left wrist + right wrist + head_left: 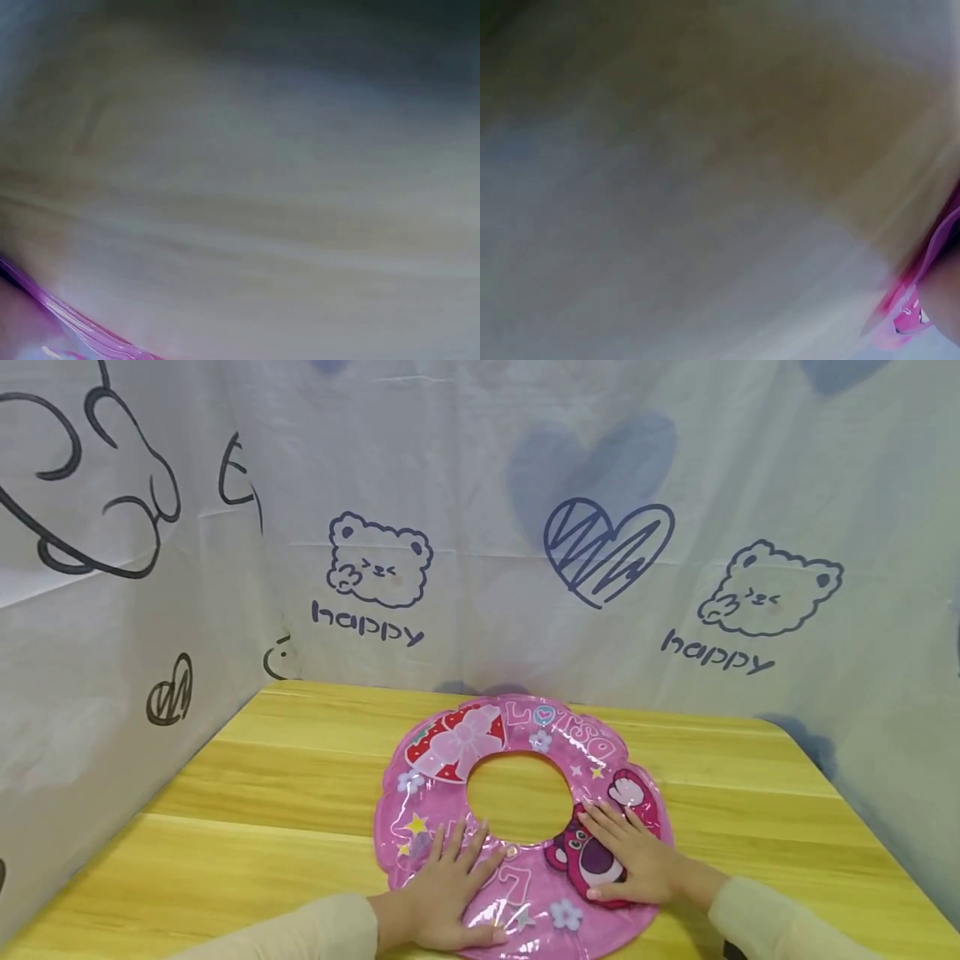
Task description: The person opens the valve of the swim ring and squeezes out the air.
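A pink inflatable swim ring (517, 727) lies flat on the wooden table, printed with a bear, flowers, stars and a strawberry bow. On its near left part rests my left hand (450, 893), palm down with fingers spread. My right hand (637, 860) lies on the near right part, over the printed bear, its fingers straight and pointing toward the hole. In the left wrist view only a strip of the pink ring (82, 326) shows at the lower left corner. The right wrist view catches the ring's edge (907, 307) at the lower right; the rest is blurred.
The yellow wooden table (300, 760) reaches back to a white cloth (480, 635) printed with hearts, bears and the word "happy". More of this cloth (90, 627) hangs along the left side.
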`<state>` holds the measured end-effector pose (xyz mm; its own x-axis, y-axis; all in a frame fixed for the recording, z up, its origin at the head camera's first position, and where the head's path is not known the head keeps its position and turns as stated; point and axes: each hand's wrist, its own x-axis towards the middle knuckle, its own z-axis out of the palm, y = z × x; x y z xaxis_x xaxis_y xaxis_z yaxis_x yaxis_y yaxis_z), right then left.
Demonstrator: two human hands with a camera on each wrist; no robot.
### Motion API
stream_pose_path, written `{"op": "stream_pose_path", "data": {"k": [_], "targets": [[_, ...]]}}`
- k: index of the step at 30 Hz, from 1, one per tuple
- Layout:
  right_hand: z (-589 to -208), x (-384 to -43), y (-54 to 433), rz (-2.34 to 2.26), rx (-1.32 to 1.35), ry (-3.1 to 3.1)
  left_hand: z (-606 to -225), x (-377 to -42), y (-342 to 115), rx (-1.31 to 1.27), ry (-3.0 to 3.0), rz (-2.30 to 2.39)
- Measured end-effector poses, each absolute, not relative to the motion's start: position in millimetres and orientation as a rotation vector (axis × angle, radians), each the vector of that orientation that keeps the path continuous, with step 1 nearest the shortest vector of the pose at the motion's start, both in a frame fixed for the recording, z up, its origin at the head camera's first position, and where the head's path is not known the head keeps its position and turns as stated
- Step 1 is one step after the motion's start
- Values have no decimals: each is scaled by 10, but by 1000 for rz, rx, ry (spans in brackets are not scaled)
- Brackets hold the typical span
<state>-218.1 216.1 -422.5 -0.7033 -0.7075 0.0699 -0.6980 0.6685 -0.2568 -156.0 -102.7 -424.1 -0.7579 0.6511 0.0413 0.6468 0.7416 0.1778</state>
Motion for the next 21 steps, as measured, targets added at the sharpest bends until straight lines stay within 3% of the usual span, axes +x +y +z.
{"op": "stream_pose_path", "data": {"k": [10,16,21], "targets": [[-4087,-2334,2087,-707,-1082,2897,-4118,-1657,-1052,1052,2870,315],[-4119,-2388,2009,-557,-846,3070,-4095,-1716,-1056,944,2963,226],[-4127,-2521,2020,-455,-865,3053,-4050,-1694,-1041,904,2954,112]]}}
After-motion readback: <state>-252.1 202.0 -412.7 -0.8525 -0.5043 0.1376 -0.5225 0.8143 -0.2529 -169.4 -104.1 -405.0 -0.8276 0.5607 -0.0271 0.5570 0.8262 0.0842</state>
